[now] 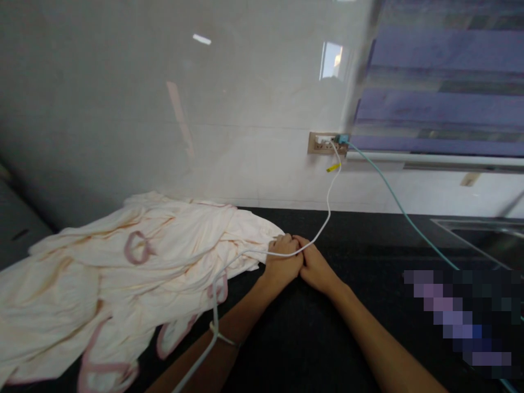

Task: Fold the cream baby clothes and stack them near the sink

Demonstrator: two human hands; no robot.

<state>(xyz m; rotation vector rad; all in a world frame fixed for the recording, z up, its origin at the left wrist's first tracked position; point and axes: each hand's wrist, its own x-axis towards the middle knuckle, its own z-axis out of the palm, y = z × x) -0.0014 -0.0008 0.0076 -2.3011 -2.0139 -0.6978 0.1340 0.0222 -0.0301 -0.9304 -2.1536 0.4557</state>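
Observation:
A crumpled white garment with pink trim (164,284) spreads over the left half of the black countertop (311,349). At its narrow right end, my left hand (283,262) is closed on the fabric. My right hand (317,267) presses against it from the right, fingers curled in; what they grip is hidden behind the left hand. A white cord (328,199) runs down from the wall socket, passes over both hands and drapes across the garment and my left forearm. A thin band (223,337) circles my left wrist.
A wall socket (313,143) holds a white plug and a teal plug (342,139). From the latter a teal cord (393,191) slants down to the right. A sink (491,240) lies at the right edge, below a purple striped blind (442,98). Blurred pixels cover the lower right.

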